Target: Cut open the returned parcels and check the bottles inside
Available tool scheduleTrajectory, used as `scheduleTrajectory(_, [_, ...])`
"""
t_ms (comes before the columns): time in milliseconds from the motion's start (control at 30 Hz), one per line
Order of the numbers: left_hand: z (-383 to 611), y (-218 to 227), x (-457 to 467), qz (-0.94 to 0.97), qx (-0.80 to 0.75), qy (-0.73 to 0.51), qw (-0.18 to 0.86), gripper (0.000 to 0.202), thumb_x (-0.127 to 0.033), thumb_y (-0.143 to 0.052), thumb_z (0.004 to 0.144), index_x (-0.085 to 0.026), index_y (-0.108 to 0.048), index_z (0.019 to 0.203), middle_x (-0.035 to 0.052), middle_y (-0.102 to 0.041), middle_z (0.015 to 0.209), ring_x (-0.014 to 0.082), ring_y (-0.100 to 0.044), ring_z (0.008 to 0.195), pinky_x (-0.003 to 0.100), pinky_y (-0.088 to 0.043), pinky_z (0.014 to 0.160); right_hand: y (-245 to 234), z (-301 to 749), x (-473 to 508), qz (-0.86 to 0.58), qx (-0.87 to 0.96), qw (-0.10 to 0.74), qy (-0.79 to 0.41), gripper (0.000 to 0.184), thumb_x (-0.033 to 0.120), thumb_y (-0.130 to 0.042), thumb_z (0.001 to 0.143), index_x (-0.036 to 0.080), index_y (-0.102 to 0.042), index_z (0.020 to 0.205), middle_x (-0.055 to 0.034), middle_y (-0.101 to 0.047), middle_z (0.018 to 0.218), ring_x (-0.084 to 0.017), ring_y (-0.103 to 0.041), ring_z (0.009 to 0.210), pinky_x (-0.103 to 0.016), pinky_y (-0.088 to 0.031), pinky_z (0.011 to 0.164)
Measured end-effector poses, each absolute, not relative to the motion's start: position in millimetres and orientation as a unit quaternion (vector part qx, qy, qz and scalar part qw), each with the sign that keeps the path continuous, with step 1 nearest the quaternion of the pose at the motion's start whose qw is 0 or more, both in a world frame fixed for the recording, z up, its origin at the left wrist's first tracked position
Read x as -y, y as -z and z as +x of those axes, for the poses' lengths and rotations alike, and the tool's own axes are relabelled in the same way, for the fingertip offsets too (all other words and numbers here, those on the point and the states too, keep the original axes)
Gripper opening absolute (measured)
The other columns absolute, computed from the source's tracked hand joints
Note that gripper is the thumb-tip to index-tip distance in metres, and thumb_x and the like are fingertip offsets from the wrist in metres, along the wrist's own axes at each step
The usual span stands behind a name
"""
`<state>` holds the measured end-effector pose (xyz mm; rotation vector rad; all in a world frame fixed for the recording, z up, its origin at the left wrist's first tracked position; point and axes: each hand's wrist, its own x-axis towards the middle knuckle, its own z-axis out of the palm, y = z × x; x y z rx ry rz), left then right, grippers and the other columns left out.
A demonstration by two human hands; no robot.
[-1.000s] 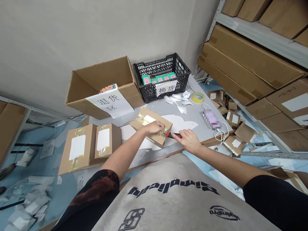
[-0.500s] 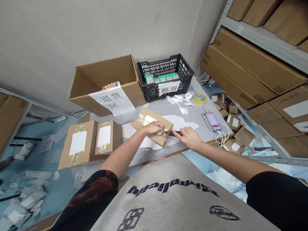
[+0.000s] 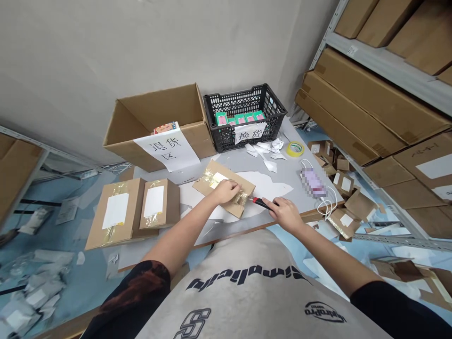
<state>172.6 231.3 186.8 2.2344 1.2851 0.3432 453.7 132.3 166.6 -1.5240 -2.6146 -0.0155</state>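
A small taped cardboard box (image 3: 244,182) with a white label lies at a slant on the table (image 3: 243,226). My left hand (image 3: 227,191) rests over its top with fingers curled, gripping the box near the clear tape; the fingertips are partly hidden. In my right hand (image 3: 286,215) is a red and black utility knife (image 3: 262,203), held by its handle and pointed left. Its tip is at the box's right end, by torn tape and a ragged flap; whether it touches is hard to tell.
Two sealed boxes (image 3: 116,207) stand left. Behind are an open carton (image 3: 141,106) and a black crate (image 3: 243,94) holding green-and-pink packs. Paper scraps (image 3: 270,165), a tape roll (image 3: 295,149) and a purple phone (image 3: 313,182) with a white cable lie right. Shelves (image 3: 384,44) flank the table.
My right hand has drawn the knife back to the right, away from the tape, baring more of the blade end. My left hand stays on the box. The view has shifted slightly.
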Motion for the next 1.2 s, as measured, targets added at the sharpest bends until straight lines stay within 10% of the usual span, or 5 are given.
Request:
scheduleTrajectory(167, [181, -186, -241, 0.813, -0.502, -0.054, 0.290, 0.011, -0.028, -0.050, 0.085, -0.023, -0.059, 0.086, -0.0007, -0.065, 0.077, 0.0170, -0.060, 0.071, 0.028, -0.042, 0.065, -145, 438, -120, -0.561, 0.818, 0.107, -0.063, 0.048, 0.021, -0.055, 0.088, 0.028, -0.056, 0.136, -0.0074, -0.064, 0.090, -0.022, -0.059, 0.087, -0.033, -0.043, 0.080])
scheduleTrajectory(500, [193, -205, -263, 0.900, -0.396, 0.060, 0.174, 0.041, -0.022, -0.062, 0.075, -0.023, -0.058, 0.117, 0.0103, -0.057, 0.125, 0.0267, -0.054, 0.116, 0.037, -0.041, 0.100, -133, 429, -124, -0.544, 0.371, 0.333, -0.675, 0.056, 0.041, -0.060, 0.082, 0.024, -0.051, 0.136, 0.0017, -0.066, 0.062, -0.014, -0.056, 0.046, -0.023, -0.039, 0.040])
scheduleTrajectory(833, [210, -202, -292, 0.886, -0.348, 0.250, 0.175, 0.099, -0.028, -0.087, 0.049, -0.027, -0.045, 0.139, 0.0137, -0.054, 0.138, 0.0331, -0.051, 0.123, 0.039, -0.042, 0.099, -134, 429, -123, -0.518, 0.337, 0.345, -0.707, 0.060, 0.037, -0.065, 0.077, 0.021, -0.054, 0.133, 0.0021, -0.066, 0.059, -0.013, -0.055, 0.042, -0.021, -0.038, 0.038])
scheduleTrajectory(1200, [207, -210, -271, 0.935, -0.281, 0.189, 0.106, 0.080, -0.031, -0.077, 0.060, -0.019, -0.047, 0.133, 0.0148, -0.061, 0.119, 0.0321, -0.059, 0.104, 0.038, -0.044, 0.087, -123, 421, -115, -0.484, 0.331, 0.360, -0.725, 0.062, 0.040, -0.065, 0.078, 0.021, -0.052, 0.136, 0.0026, -0.067, 0.060, -0.013, -0.056, 0.043, -0.022, -0.039, 0.042])
